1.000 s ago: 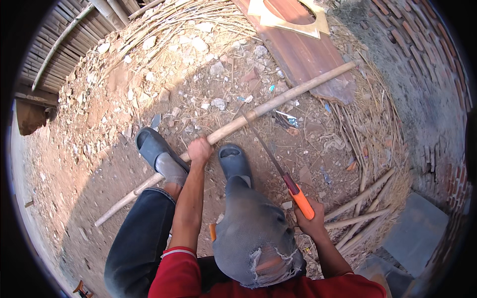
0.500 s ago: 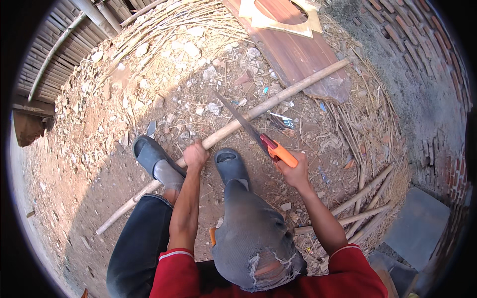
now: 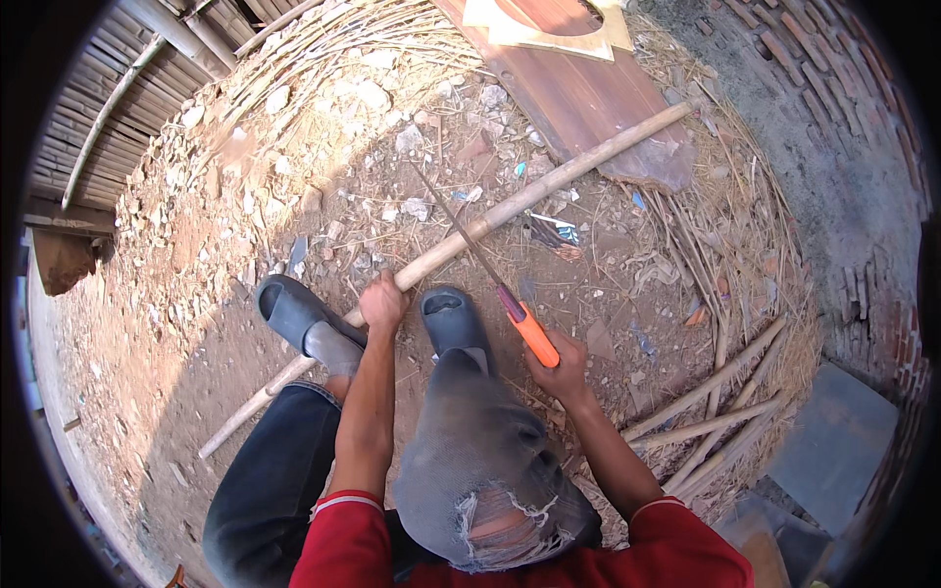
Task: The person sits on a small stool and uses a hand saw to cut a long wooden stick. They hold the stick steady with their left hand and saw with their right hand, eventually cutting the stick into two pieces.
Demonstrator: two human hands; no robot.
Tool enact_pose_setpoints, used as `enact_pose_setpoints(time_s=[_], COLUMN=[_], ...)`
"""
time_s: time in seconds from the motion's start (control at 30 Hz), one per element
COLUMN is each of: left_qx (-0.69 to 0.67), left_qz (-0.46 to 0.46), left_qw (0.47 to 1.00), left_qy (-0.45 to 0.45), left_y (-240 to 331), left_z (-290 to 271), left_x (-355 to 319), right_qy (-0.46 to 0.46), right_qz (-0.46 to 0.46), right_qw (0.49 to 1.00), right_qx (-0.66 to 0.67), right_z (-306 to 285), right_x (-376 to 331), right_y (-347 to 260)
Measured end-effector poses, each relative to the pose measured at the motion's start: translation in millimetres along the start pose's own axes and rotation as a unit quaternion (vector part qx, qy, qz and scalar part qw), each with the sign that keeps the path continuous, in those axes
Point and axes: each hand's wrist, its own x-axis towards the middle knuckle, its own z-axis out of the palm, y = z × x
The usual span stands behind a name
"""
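Note:
A long pale wooden pole (image 3: 554, 183) slants from near my left leg up to the far right, its far end lying over a brown board (image 3: 588, 98). My left hand (image 3: 382, 302) is wrapped round the pole, between my two grey sandals (image 3: 453, 318). In my right hand (image 3: 561, 370) is the orange handle of a hand saw (image 3: 532, 335). The saw's dark, narrow blade crosses the pole a little to the right of my left hand, with its tip beyond the pole. Whether the teeth bite into the wood cannot be made out.
Stones, straw and scraps cover the dirt ground. Several poles (image 3: 706, 431) lie at the right, beside a grey slab (image 3: 833, 431). A brick wall (image 3: 843, 176) stands at the right, and a bamboo wall (image 3: 108, 108) at the far left. Pale cut-out panels (image 3: 559, 44) rest on the board.
My right hand has drawn the saw back toward me and to the left. The blade now looks narrower, turned more edge-on. My left hand keeps its hold on the pole.

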Motion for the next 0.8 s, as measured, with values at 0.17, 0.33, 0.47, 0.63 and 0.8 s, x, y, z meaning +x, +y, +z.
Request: enact_pose_setpoints(time_s=[0.17,0.33,0.47,0.63,0.8], left_qx=[0.007,0.013,-0.005,-0.051,-0.05], left_qz=[0.008,-0.015,-0.032,-0.03,0.016], left_qw=[1.0,1.0,0.999,0.987,0.976], left_qy=[0.013,0.002,-0.04,-0.15,-0.21], left_y=[8.0,-2.4,3.0,18.7,18.5], left_z=[4.0,3.4,-7.1,-43.3,-35.8], left_x=[0.7,0.9,5.1,20.8,45.9], right_qy=[0.021,0.06,0.036,-0.007,-0.012], right_qz=[0.164,0.097,0.066,0.126,0.111], right_qw=[0.982,0.987,0.993,0.992,0.993], right_qx=[0.096,0.117,0.086,0.027,0.04], right_z=[-14.2,-50.2,-52.9,-21.7,3.1], right_x=[27.7,68.3,70.1,41.1,24.5], right_y=[-84.3,-132.4,-122.5,-54.8,-54.0])
